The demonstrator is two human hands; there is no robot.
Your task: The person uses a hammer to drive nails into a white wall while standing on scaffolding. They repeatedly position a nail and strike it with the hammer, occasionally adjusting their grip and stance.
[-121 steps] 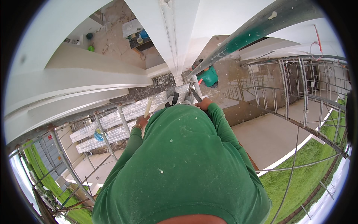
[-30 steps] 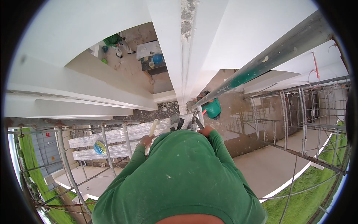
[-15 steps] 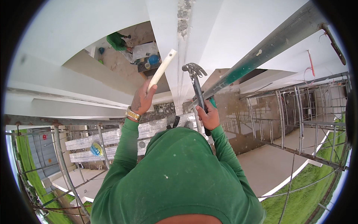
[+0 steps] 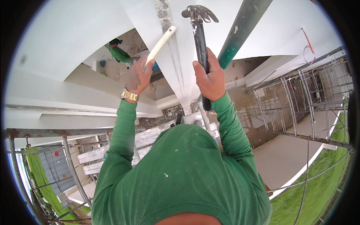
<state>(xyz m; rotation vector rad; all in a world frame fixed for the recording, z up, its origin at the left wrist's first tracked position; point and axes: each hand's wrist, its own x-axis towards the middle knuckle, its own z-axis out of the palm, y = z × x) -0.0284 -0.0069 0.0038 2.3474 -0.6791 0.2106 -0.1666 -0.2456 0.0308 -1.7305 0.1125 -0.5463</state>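
L hand point(image 4: 139, 78), fingers curled round pale rod point(image 4: 162, 43), long axis leaning up-R, far end over rough grey strip point(image 4: 164, 15), contact unclear; R hand point(image 4: 212, 78), fingers wrapped round claw hammer point(image 4: 200, 43) handle, head up, R of rod.

It's a bldg constr. site: steel-tube scaffolding point(image 4: 37, 133), spattered planks point(image 4: 148, 139), white wall point(image 4: 144, 20) w/ rough grey strip point(image 4: 163, 15), claw hammer point(image 4: 201, 41), co-worker point(image 4: 120, 54) in green down below, grass point(image 4: 300, 204) outside
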